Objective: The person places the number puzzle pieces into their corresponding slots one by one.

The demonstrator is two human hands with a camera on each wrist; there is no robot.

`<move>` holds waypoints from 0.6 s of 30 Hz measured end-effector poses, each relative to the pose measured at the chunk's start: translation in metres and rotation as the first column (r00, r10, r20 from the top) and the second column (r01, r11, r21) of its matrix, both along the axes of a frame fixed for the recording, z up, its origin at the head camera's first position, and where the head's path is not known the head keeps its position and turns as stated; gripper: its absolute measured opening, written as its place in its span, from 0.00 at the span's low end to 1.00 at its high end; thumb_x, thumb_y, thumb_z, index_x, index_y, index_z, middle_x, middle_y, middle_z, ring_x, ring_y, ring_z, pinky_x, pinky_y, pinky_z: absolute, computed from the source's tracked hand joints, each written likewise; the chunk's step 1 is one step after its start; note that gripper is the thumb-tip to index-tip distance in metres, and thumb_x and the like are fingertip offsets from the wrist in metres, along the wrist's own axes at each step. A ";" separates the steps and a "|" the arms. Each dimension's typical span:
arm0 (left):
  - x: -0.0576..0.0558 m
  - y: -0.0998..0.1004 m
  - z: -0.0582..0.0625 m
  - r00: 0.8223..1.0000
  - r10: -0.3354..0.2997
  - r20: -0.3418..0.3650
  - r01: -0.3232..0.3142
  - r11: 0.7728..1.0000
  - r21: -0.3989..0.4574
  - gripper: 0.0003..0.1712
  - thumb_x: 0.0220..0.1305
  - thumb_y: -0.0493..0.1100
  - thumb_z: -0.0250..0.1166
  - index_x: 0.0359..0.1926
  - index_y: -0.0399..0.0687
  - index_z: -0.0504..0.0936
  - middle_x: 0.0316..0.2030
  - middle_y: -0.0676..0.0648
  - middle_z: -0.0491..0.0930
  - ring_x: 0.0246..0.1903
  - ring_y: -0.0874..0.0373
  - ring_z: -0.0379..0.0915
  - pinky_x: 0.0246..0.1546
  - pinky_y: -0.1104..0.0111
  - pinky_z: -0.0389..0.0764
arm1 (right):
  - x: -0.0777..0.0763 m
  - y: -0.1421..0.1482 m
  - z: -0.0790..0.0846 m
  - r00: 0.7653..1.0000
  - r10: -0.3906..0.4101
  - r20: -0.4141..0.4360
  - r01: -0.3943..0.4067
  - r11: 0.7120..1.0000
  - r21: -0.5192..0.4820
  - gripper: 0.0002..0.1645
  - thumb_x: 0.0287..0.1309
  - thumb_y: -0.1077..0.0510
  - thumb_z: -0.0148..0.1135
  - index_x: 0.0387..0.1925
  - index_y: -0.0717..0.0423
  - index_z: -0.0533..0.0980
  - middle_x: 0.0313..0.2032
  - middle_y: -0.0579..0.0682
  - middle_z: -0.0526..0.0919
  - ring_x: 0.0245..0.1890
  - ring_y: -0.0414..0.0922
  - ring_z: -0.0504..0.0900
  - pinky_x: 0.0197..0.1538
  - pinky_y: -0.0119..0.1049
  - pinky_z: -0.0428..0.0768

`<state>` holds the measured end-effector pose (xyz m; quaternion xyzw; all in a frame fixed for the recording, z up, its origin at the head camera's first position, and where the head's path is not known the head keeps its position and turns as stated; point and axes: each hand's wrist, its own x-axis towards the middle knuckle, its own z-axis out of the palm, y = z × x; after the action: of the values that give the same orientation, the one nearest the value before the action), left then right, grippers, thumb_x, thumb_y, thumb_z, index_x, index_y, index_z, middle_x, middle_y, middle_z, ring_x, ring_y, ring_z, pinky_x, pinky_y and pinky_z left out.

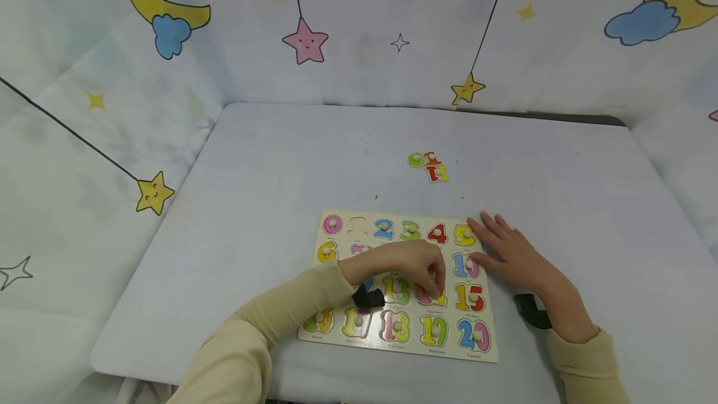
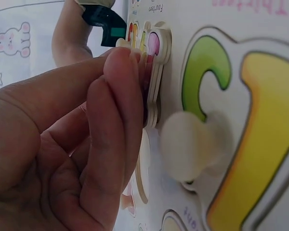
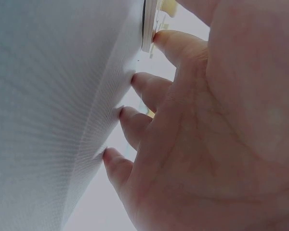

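Observation:
My left hand [image 1: 417, 264] reaches over a wooden number puzzle board [image 1: 415, 335]. Its thumb and fingertips pinch the knob of the pink and yellow 14 piece [image 2: 155, 60], which sits at the spot labelled Fourteen, its edge standing above the board surface. Beside that hand, the 13 piece [image 2: 207, 72] lies in its slot with a round knob. My right hand [image 1: 513, 257] lies spread at the board's right edge; a fingertip [image 3: 161, 38] touches the edge while the others rest on the table. Part of the middle rows is hidden under my left forearm.
Beyond the board, several loose number pieces [image 1: 432, 170] lie together on the white table [image 1: 269, 161]. The slot for One [image 1: 357, 225] in the top row shows bare wood. A patterned cloth [image 1: 359, 73] hangs behind the table.

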<state>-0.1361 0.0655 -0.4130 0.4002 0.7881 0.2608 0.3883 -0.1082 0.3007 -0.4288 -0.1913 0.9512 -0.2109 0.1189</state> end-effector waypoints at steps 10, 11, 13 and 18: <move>0.002 0.001 -0.004 1.000 -0.021 0.005 0.021 1.000 0.019 0.05 0.55 0.40 0.70 0.24 0.50 0.85 0.20 0.56 0.79 0.20 0.65 0.75 0.23 0.76 0.74 | 0.001 0.000 0.001 1.000 -0.004 0.001 0.004 1.000 -0.008 0.45 0.60 0.41 0.58 0.71 0.55 0.52 0.69 0.64 0.47 0.68 0.63 0.38 0.60 0.64 0.42; 0.002 0.001 -0.004 1.000 -0.028 -0.002 0.028 0.999 0.019 0.05 0.55 0.41 0.70 0.25 0.50 0.84 0.20 0.56 0.78 0.20 0.65 0.74 0.23 0.76 0.74 | 0.001 0.000 0.001 1.000 -0.003 -0.001 0.003 1.000 -0.006 0.45 0.60 0.41 0.57 0.71 0.55 0.52 0.69 0.64 0.47 0.68 0.63 0.38 0.60 0.64 0.42; 0.002 0.000 -0.005 0.999 -0.033 -0.019 0.033 0.999 0.016 0.04 0.55 0.41 0.70 0.25 0.51 0.84 0.20 0.57 0.78 0.20 0.65 0.73 0.23 0.76 0.73 | 0.001 0.000 0.000 1.000 -0.001 -0.003 0.001 1.000 -0.002 0.45 0.60 0.41 0.57 0.71 0.54 0.52 0.69 0.64 0.47 0.68 0.63 0.38 0.60 0.64 0.41; 0.004 -0.001 -0.003 0.995 -0.055 -0.080 0.056 0.998 0.011 0.04 0.54 0.43 0.71 0.26 0.53 0.84 0.20 0.56 0.76 0.20 0.66 0.70 0.22 0.76 0.70 | 0.000 0.000 0.000 1.000 0.000 -0.004 0.000 1.000 0.002 0.46 0.60 0.41 0.57 0.71 0.55 0.52 0.69 0.64 0.47 0.68 0.63 0.38 0.61 0.64 0.41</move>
<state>-0.1323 0.0641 -0.4163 0.4345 0.7899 0.2390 0.3608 -0.1086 0.3002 -0.4290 -0.1918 0.9516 -0.2093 0.1173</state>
